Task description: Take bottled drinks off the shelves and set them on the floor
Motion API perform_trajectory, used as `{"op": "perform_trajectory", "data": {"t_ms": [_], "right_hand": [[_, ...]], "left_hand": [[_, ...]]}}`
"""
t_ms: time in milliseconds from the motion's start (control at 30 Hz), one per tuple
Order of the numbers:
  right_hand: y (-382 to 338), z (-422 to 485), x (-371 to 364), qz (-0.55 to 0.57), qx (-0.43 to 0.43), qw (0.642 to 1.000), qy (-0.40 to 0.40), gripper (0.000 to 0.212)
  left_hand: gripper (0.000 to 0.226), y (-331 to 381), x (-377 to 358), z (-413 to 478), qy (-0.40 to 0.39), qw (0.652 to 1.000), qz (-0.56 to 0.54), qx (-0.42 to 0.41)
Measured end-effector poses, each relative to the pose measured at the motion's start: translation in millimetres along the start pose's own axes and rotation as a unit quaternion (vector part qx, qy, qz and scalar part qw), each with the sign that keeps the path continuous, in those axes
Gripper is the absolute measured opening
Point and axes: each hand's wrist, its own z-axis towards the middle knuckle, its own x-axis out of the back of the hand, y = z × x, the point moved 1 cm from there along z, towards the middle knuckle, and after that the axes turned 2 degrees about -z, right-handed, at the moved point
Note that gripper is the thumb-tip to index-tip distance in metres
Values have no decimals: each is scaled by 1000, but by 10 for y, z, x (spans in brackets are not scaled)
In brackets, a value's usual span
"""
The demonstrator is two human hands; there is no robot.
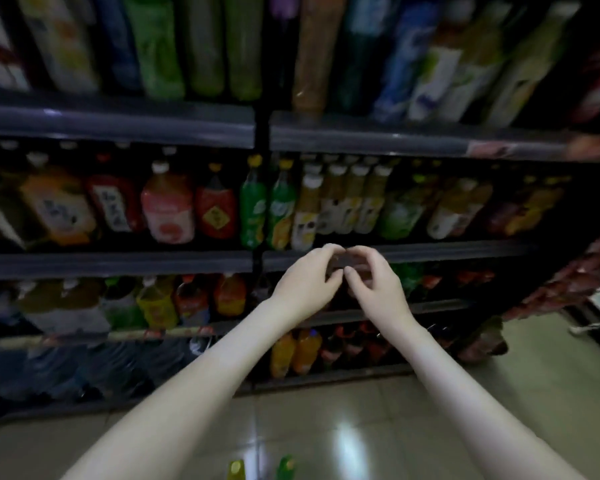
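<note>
Two-handed grasp: left hand (305,282) and right hand (378,285), fingers curled round a dark brown, blurred bottle (347,263) at the front edge of the grey shelf (465,251). Risks, as judged: knocking neighbouring bottles (409,277) off that edge on withdrawal; slipping from the narrow fingertip hold above the pale tiled floor (326,410).
</note>
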Motion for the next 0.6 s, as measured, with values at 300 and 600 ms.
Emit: {"op": "perform_trajectory", "data": {"t_ms": [300,600], "right_hand": [[552,139,2425,-55,48,989,131,41],[1018,846,3698,-25,43,983,177,50]], "left_hand": [[44,1964,-673,983,103,988,6,-114],[50,2803,-713,1862,138,979,107,-109]]}}
